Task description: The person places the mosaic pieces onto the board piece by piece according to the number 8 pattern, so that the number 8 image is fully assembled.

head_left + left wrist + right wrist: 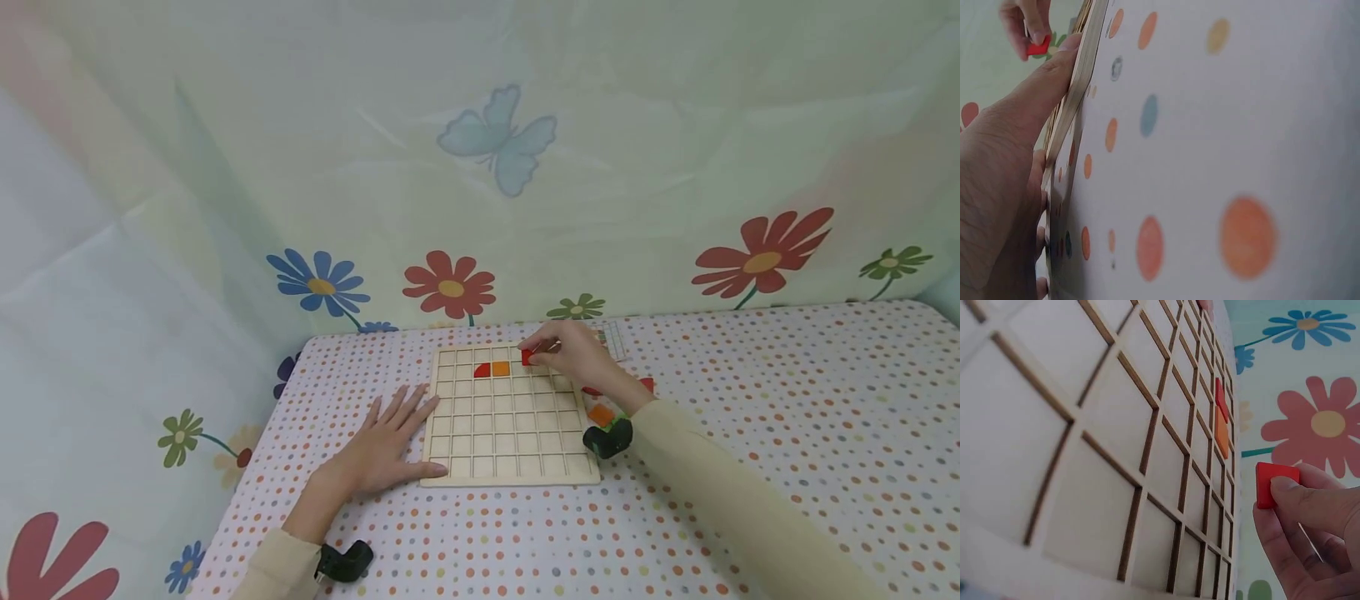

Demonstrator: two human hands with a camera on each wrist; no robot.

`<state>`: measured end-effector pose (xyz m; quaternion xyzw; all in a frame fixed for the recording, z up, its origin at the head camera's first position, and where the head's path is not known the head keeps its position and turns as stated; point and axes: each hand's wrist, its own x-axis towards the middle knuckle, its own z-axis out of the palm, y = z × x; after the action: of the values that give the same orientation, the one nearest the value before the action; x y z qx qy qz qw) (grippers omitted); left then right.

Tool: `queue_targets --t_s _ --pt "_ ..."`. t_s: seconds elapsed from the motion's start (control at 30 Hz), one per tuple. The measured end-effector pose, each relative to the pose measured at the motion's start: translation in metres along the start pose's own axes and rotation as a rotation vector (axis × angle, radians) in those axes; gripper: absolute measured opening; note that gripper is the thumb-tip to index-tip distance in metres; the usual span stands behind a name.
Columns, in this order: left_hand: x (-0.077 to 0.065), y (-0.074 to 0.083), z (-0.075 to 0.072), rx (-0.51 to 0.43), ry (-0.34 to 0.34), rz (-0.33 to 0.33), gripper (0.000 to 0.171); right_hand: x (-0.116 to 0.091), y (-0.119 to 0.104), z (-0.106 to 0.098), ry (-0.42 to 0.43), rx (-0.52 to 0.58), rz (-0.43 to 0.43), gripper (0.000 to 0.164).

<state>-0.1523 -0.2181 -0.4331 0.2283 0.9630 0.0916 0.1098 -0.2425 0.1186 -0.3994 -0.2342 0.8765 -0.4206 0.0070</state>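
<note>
The head view showed a pale wooden grid board [483, 423] on a dotted tablecloth [750, 400], with a person's two hands at work on it. The left hand [384, 448] lay at the board's left side with its fingers spread; the fingertips reached the left edge and the thumb rested on the near left corner, which the left wrist view showed from low down. The right hand [573, 354] was over the far part of the board, pinching a small red tile [1265, 486] between thumb and fingers. Both wrist views showed this tile raised above the board, apart from its surface. Two pieces sat in neighbouring cells of the second row from the far edge: a red piece with a rounded corner [482, 371] and, just right of it, an orange square [501, 368]. The held tile was to the right of these two. Beside the board's right edge, partly hidden by the right arm, lay an orange piece [601, 415] and some red bits [647, 384]. A printed card [615, 340] showed beyond the right hand. Behind everything hung a pale backdrop [637, 125] with flowers and a blue butterfly [498, 137].
</note>
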Motion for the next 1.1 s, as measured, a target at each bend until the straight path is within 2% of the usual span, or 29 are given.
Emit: queue_targets --t_s 0.2,0.47,0.8,1.1 --pt "-0.001 -0.001 0.004 0.003 -0.006 0.006 0.103 0.010 0.004 0.010 -0.025 0.003 0.038 0.020" --pt "-0.001 0.001 0.003 0.004 -0.003 0.002 0.103 0.011 0.005 0.016 -0.056 0.002 0.089 0.019" --pt "0.000 0.001 0.002 0.003 -0.004 -0.001 0.104 0.012 -0.001 0.021 -0.040 -0.050 0.007 0.018" --pt "0.001 -0.002 0.002 0.011 0.006 0.004 0.104 0.016 -0.011 0.028 -0.052 -0.109 0.066 0.018"
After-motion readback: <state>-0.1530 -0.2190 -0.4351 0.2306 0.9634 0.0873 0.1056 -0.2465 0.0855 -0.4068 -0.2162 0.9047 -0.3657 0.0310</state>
